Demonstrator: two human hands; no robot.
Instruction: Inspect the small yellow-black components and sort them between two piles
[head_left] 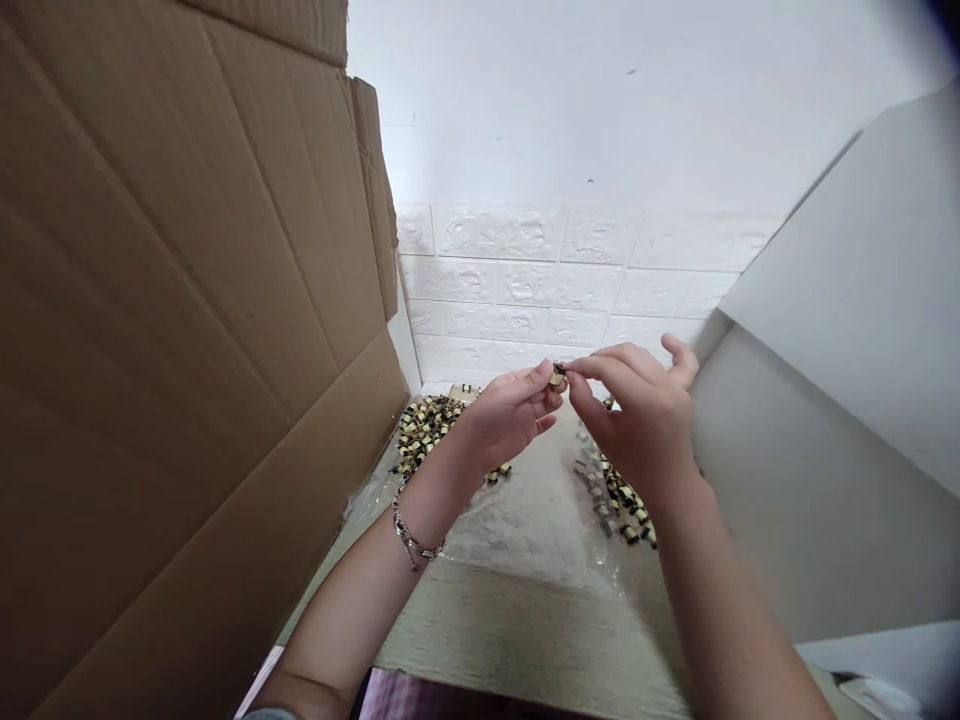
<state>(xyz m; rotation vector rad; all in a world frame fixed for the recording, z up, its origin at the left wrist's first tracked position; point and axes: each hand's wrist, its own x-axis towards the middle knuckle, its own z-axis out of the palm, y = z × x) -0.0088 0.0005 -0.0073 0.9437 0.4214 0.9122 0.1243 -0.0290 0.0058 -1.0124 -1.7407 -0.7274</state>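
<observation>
A small yellow-and-black transformer (557, 377) with fine wire ends on top is held up over the table. My left hand (510, 410) is closed on it between thumb and fingers, coming from the left. From the right, the thumb and index finger of my right hand (634, 405) pinch at its right end; whether they grip the body or a wire is too small to tell. A pile of the same transformers (427, 432) lies behind my left wrist. More of these parts (626, 505) lie beneath my right hand, some under clear plastic.
A clear plastic sheet (517, 535) covers part of the pale wooden table (525, 615). Tall cardboard (187, 300) walls off the left. A grey-white panel (832, 480) stands at the right, and a white brick-patterned wall (517, 280) closes the back.
</observation>
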